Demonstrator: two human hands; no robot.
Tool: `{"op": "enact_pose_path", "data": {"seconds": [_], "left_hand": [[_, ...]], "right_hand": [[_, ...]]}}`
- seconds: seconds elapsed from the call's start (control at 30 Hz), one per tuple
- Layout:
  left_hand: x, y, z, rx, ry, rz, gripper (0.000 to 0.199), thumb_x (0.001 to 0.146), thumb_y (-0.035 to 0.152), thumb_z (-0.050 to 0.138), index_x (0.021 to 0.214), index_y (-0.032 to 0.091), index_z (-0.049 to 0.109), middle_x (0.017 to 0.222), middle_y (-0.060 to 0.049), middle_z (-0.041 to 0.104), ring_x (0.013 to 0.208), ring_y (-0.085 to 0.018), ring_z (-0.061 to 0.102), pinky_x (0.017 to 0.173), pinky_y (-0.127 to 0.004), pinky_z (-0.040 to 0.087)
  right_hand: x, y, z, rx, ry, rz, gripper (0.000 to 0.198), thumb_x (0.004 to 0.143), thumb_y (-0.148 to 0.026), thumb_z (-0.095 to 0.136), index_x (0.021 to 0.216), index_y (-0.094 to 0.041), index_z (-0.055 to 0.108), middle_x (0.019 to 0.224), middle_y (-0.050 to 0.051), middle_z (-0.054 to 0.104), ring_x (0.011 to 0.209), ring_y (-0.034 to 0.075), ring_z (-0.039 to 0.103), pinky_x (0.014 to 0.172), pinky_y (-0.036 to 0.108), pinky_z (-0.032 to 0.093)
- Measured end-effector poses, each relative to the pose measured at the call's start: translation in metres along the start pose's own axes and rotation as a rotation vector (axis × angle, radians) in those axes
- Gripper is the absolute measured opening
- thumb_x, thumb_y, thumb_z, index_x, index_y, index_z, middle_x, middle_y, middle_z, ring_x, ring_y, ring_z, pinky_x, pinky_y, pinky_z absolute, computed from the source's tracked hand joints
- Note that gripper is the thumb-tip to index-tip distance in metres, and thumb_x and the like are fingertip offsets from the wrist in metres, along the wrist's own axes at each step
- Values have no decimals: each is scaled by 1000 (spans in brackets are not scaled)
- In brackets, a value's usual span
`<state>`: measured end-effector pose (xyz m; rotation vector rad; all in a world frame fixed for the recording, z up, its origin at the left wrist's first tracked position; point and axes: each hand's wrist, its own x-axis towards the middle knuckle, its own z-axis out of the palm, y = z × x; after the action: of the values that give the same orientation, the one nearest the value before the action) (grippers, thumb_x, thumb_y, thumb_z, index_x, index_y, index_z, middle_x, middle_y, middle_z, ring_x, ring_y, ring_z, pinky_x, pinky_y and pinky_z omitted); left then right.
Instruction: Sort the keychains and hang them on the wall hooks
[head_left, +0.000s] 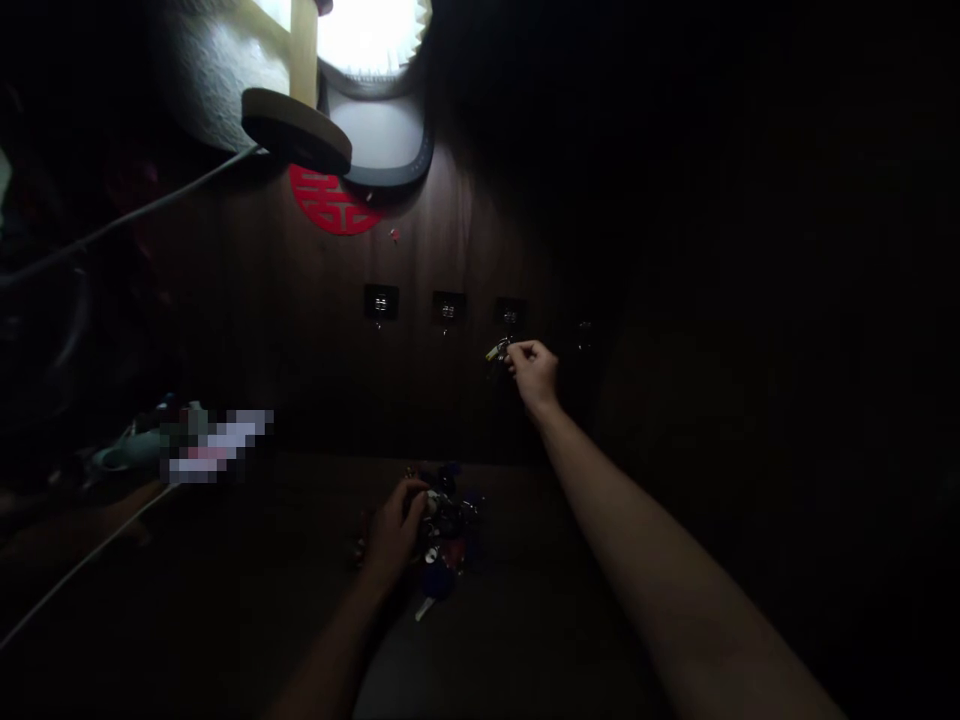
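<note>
My right hand (534, 375) reaches out to a vertical dark wooden panel, its thumb and forefinger pinched on a small keychain (495, 352) with a pale yellow piece and shiny metal bits. Just above it is the third dark square hook (510, 313) in the row. Lower down, my left hand (397, 520) rests at a pile of small trinkets and keychains (450, 520), fingers curled at a pale piece too dim to make out. A dark blue round piece (437, 578) and a pale strip (425, 608) lie at the pile's near side.
Two more hooks, a left one (381, 302) and a middle one (448, 307), share the panel. A bright lamp (375, 35) shines above a red paper cutout (334, 200). A white cable (150, 210) crosses the left side. Deep shadow hides the right.
</note>
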<state>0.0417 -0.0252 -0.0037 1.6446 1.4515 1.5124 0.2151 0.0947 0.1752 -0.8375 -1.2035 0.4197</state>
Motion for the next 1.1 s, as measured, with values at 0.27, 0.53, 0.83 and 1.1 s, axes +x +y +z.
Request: {"op": "enact_pose_path", "data": {"seconds": [0.27,0.53,0.83,1.1], "left_hand": [[1,-1,1,42,-16,-2,25,81,38,40,90,21,57,78,-1,65,76,-17,61,68,-26,43],[1,-4,2,75,-30,-8,26,81,38,41,89,22,59,73,0,65,72,-16,61,64,-25,43],[1,-5,1,66,-64,10,26,80,39,41,87,21,60,76,0,66,74,-17,61,66,-25,44],[-1,1,-1,62,-19,14,25,81,38,41,87,21,59,82,-1,67,80,-17,62,71,-26,43]], "right_hand": [[29,-6,13,22,96,277,18,68,-4,49,54,-15,47,41,-6,49,33,3,39,31,11,29],[24,-3,13,-11,67,261,15,68,-4,50,58,-15,47,43,-5,51,34,3,43,32,11,31],[-18,28,7,-70,-97,-5,25,67,-16,49,91,-16,55,58,-3,59,56,11,57,51,20,44],[-81,59,-23,-105,-312,101,43,69,-30,48,108,-15,56,71,2,65,52,10,54,48,22,42]]}}
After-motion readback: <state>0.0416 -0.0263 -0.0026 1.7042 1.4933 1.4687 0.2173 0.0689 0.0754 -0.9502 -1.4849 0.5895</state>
